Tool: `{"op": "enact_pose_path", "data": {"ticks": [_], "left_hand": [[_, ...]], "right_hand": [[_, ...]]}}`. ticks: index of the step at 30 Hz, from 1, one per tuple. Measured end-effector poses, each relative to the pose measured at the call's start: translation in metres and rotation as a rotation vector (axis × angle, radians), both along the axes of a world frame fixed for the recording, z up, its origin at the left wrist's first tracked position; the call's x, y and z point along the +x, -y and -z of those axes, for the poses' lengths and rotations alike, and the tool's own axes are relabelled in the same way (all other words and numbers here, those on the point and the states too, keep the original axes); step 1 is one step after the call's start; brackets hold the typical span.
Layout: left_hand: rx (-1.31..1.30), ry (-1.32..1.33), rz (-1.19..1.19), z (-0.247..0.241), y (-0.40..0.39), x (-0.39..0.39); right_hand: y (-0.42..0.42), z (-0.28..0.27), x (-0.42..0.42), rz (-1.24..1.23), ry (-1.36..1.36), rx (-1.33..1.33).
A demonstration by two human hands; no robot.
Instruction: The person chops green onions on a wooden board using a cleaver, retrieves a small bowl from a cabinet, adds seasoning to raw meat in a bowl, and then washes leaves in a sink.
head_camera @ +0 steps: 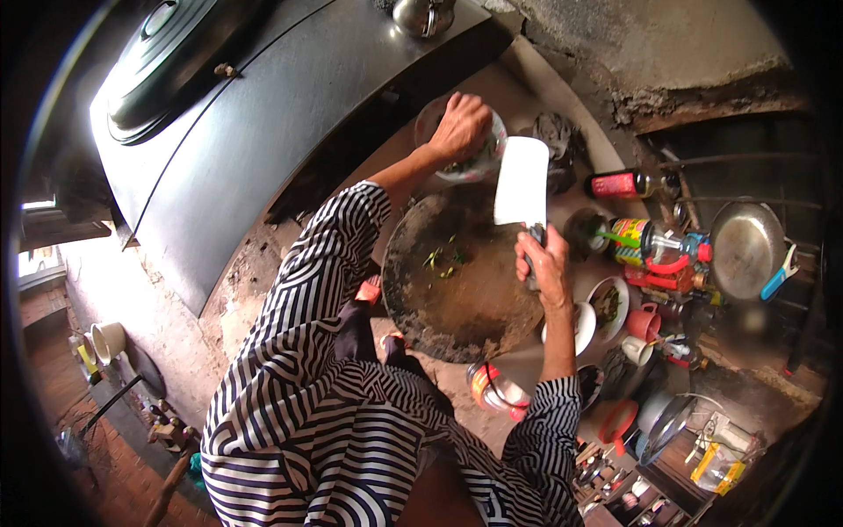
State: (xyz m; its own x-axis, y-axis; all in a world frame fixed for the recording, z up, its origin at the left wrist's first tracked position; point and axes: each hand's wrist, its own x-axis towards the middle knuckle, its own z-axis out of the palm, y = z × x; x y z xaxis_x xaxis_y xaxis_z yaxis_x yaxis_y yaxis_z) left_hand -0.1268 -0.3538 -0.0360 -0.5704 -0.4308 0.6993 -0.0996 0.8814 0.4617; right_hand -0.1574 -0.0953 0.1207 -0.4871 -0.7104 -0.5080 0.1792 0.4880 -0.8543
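Note:
In my right hand (545,267) is a cleaver (521,181), gripped by its dark handle with the broad blade pointing away from me. It is raised over the right part of a round wooden chopping board (471,290). A few green vegetable scraps (442,259) lie on the board's left part. Beyond the board, my left hand (463,126) is over a bowl (428,118) with a patterned rim and some greens inside. Its fingers are curled and point down; whether they hold anything is hidden.
Right of the board stand sauce bottles (616,184), an oval plate of greens (609,306), a white bowl (585,328) and a red mug (643,323). A dark plastic bag (556,141) is near the bowl. A metal stovetop (263,125) spans the upper left. One large jar (497,388) stands near my right forearm.

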Motion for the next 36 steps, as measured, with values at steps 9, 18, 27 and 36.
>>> {"op": "enact_pose_path", "data": {"ticks": [9, 18, 27, 36], "left_hand": [[1.217, -0.398, -0.491, -0.008, 0.021, -0.046], [0.560, 0.303, 0.017, -0.060, -0.086, 0.105], [0.514, 0.468, 0.081, -0.033, -0.158, 0.194], [0.418, 0.640, 0.266, -0.039, -0.187, 0.191]], "right_hand": [[-0.094, 0.035, 0.020, -0.216, -0.689, 0.171], [-0.106, 0.053, 0.045, -0.500, -1.163, 0.155], [-0.151, 0.053, 0.094, -0.616, -1.092, -0.068], [-0.211, 0.062, 0.112, 0.167, 0.467, -0.114]]}}
